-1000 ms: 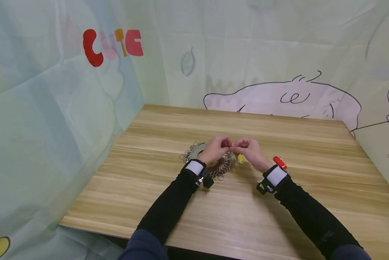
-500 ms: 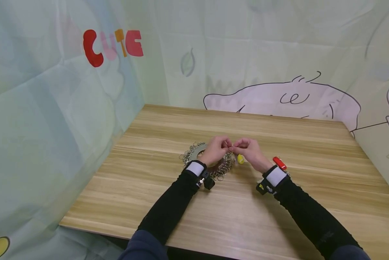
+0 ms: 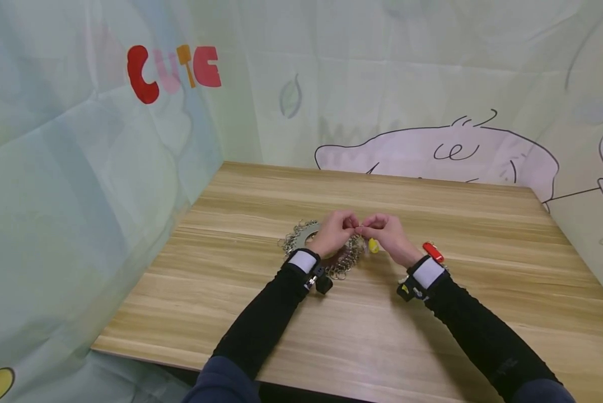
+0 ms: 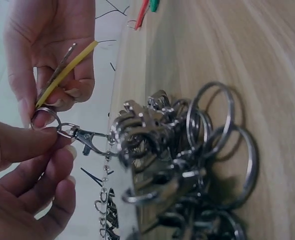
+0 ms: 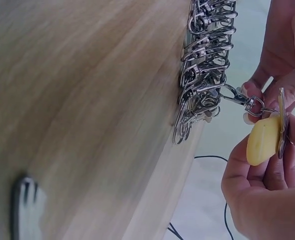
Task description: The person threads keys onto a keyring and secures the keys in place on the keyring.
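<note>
My left hand (image 3: pixel 332 234) and right hand (image 3: pixel 389 235) meet fingertip to fingertip over the table. In the left wrist view, the left hand's thumb and finger pinch a small metal split ring (image 4: pixel 46 109). The right hand pinches the same ring from the other side. A yellow tag (image 5: pixel 262 141) and a thin flat metal piece (image 5: pixel 281 120) hang from it. A swivel snap hook (image 4: pixel 85 136) links the split ring to a bead chain packed with similar hooks and rings (image 5: pixel 203 70). That bunch circles a grey disc (image 3: pixel 301 236), partly hidden by the left hand.
A red keychain-like item (image 3: pixel 434 252) lies on the wooden table (image 3: pixel 261 291) by the right wrist. Red (image 4: pixel 141 12) and green pieces show at the top of the left wrist view. Printed cloth walls (image 3: pixel 271 112) stand along the table's left and back edges.
Both hands stay in nearly the same place. The yellow tag sways very slightly under the fingers.
</note>
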`<state>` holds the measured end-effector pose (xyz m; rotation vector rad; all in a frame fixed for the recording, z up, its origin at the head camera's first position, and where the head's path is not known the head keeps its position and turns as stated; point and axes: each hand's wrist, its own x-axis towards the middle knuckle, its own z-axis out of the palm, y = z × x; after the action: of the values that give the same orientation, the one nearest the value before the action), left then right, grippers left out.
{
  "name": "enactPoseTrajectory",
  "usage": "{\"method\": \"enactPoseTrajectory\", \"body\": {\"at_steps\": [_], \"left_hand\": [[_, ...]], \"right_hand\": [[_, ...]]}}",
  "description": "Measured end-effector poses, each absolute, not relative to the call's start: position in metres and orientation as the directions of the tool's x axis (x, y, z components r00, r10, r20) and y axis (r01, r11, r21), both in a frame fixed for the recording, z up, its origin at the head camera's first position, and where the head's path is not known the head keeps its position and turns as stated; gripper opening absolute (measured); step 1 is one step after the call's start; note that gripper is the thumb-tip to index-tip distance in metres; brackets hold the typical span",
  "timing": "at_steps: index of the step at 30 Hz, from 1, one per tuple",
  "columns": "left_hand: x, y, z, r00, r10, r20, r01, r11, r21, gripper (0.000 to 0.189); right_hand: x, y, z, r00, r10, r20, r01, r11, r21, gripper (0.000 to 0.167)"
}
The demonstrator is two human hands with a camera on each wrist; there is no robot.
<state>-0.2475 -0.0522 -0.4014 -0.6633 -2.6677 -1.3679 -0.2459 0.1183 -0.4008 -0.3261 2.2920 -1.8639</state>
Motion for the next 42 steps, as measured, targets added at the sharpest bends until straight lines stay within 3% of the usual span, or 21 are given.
{"method": "enactPoseTrajectory", "body": {"at_steps": [8, 13, 20, 23, 32, 36, 42], "left_hand": [[-0.249, -0.053, -0.403, -0.929, 0.316, 0.192, 0.338, 0.515, 0.787, 0.008], [-0.249, -0.053, -0.402, -0.928, 0.323, 0.186, 0.337, 0.512, 0.79, 0.006], [-0.248, -0.05, -0.404, -0.954, 0.213, 0.213, 0.294, 0.509, 0.809, 0.006], [-0.248, -0.049, -0.404, -0.952, 0.236, 0.196, 0.297, 0.552, 0.779, 0.009], [-0.243, -0.042, -0.402, -0.882, 0.471, 0.02, 0.422, 0.77, 0.479, 0.009], [-0.24, -0.038, -0.402, -0.878, 0.476, -0.051, 0.416, 0.812, 0.41, 0.004], [-0.24, -0.031, -0.401, -0.886, 0.457, -0.075, 0.421, 0.862, 0.282, 0.014]], "right_hand": [[-0.244, 0.117, -0.401, -0.956, -0.293, 0.024, -0.08, 0.181, -0.98, 0.008], [-0.246, 0.119, -0.403, -0.958, -0.286, 0.021, -0.076, 0.183, -0.98, 0.015], [-0.25, 0.128, -0.399, -0.932, -0.36, -0.041, -0.084, 0.323, -0.943, 0.025], [-0.253, 0.131, -0.399, -0.934, -0.351, -0.068, -0.09, 0.414, -0.906, 0.025], [-0.264, 0.133, -0.404, -0.956, -0.293, 0.0, -0.18, 0.588, -0.789, 0.024], [-0.266, 0.135, -0.407, -0.962, -0.273, -0.001, -0.173, 0.613, -0.771, 0.023], [-0.267, 0.143, -0.404, -0.967, -0.255, 0.006, -0.167, 0.614, -0.771, 0.022]]}}
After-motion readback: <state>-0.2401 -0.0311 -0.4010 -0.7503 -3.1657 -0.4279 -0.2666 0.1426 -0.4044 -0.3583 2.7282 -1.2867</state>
